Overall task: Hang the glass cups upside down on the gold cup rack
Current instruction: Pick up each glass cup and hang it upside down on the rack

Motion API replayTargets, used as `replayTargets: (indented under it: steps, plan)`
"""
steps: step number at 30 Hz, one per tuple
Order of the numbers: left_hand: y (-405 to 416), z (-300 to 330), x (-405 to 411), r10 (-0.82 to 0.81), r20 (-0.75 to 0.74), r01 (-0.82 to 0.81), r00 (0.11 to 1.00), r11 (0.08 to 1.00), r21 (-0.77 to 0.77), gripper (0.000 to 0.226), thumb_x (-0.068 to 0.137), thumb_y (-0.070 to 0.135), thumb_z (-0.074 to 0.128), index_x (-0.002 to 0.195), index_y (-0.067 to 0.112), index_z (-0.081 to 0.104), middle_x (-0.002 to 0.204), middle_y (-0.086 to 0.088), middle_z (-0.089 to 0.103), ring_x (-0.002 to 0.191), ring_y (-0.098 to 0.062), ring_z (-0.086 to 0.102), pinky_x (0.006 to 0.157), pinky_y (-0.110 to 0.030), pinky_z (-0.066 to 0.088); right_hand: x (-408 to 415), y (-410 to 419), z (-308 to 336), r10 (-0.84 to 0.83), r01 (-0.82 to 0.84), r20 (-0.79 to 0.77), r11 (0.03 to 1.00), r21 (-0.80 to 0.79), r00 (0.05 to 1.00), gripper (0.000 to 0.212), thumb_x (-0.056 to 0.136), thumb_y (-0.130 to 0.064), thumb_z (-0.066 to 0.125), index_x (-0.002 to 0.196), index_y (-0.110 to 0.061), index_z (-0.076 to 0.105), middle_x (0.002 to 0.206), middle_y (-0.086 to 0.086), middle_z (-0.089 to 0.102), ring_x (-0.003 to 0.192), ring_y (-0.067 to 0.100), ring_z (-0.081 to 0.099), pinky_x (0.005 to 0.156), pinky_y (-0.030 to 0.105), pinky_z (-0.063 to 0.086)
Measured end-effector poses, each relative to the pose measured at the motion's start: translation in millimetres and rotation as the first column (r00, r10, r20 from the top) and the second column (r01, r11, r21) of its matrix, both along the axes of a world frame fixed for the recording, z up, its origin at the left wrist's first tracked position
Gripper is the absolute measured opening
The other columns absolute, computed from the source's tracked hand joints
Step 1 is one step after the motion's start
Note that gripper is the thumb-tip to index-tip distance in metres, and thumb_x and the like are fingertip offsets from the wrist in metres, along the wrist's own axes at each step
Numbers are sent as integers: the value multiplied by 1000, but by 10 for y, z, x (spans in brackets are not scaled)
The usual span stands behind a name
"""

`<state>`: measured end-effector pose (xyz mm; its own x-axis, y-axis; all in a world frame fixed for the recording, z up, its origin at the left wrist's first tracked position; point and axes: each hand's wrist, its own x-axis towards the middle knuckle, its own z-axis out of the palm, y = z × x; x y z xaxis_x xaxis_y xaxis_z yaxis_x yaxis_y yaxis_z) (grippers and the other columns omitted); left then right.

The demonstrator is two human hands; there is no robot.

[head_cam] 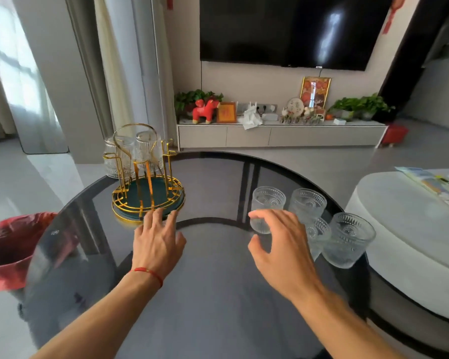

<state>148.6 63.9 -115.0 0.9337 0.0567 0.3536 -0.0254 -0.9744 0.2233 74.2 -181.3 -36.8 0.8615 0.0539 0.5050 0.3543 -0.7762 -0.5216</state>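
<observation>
The gold cup rack (148,193) with a dark green base stands at the left of the round dark glass table (213,281). Two glass cups hang upside down on its far pegs: one glass cup (116,158) at the left and another (148,151) behind the handle. Several patterned glass cups stand upright at the right: one (267,203) nearest the middle, one (307,203) behind, one (349,239) at the table's edge. My left hand (157,242) lies open, fingertips at the rack's base rim. My right hand (280,244) is open, fingers spread just before the nearest cup.
A bin lined with a red bag (8,252) stands left of the table. A white rounded ottoman (410,229) with papers sits close on the right. A TV cabinet (280,136) with ornaments lines the far wall.
</observation>
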Motion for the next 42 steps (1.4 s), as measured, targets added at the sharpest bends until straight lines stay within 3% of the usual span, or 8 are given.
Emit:
replayTargets:
  steps: [6, 10, 14, 20, 30, 34, 39, 42]
  plan:
    - [-1261, 256, -587, -475, 131, 482, 870, 769, -420, 54, 83, 25, 74, 133, 17, 56, 125, -2, 60, 116, -19, 57, 99, -33, 49, -51, -626, 178, -251, 231, 5, 898, 375, 968, 17, 84, -10, 69, 99, -18, 68, 97, -1, 71, 79, 21, 66, 81, 42, 54]
    - [-2143, 263, -838, -415, 137, 395, 899, 635, -664, 101, 74, 40, 82, 154, 17, 24, 145, -2, 40, 135, -14, 39, 112, -27, 36, -56, -975, 120, -328, 330, -77, 848, 414, 942, 18, 84, -12, 69, 100, -18, 65, 95, 0, 70, 76, 19, 65, 79, 43, 56]
    - [-2508, 349, -691, -286, 101, 284, 953, 725, -627, 116, 74, 54, 80, 158, 16, 10, 152, -6, 36, 139, -23, 35, 107, -36, 40, -11, -1117, 33, -322, 326, -77, 862, 389, 943, 20, 85, -13, 70, 104, -17, 66, 102, 2, 68, 77, 20, 65, 77, 37, 54]
    - [-2475, 415, -460, -262, -4, 212, 965, 790, -575, 95, 64, 57, 82, 138, 15, 39, 133, -4, 51, 121, -26, 53, 95, -43, 50, -8, -1195, -7, -221, 221, -40, 908, 356, 974, 19, 85, -11, 66, 95, -27, 66, 100, -3, 64, 68, 5, 61, 67, 4, 42]
    - [-1326, 529, -628, -322, -95, 222, 942, 809, -544, 80, 55, 59, 82, 121, 24, 54, 110, 5, 60, 98, -13, 60, 86, -31, 54, 62, -953, -97, 169, -93, -207, 938, 333, 964, 13, 95, -19, 65, 88, -25, 74, 74, -5, 73, 55, 10, 62, 60, 24, 52]
    - [-840, 564, -623, -193, -171, -47, 966, 522, -852, 76, 57, 48, 94, 114, 17, 56, 108, -3, 64, 93, -18, 68, 68, -42, 66, 138, -575, -217, 280, -154, -303, 912, 379, 911, 16, 99, -30, 62, 92, -24, 75, 81, 0, 75, 65, 15, 69, 60, 24, 53]
    - [-611, 607, -472, -221, -210, -167, 952, 199, -966, 65, 68, 30, 91, 118, 5, 57, 118, -17, 61, 101, -25, 67, 70, -43, 65, 266, -91, -333, 331, -91, -455, 877, 473, 827, 18, 107, -39, 46, 107, -34, 63, 101, -6, 66, 95, 20, 68, 80, 40, 62]
    - [-560, 587, -416, -286, -181, -152, 941, 119, -981, 49, 79, 20, 81, 115, -6, 61, 121, -25, 60, 104, -22, 65, 71, -38, 64, 325, 157, -382, 410, 6, -491, 762, 647, 769, 30, 109, -42, 41, 130, -25, 56, 115, -5, 61, 97, 32, 72, 76, 44, 63]
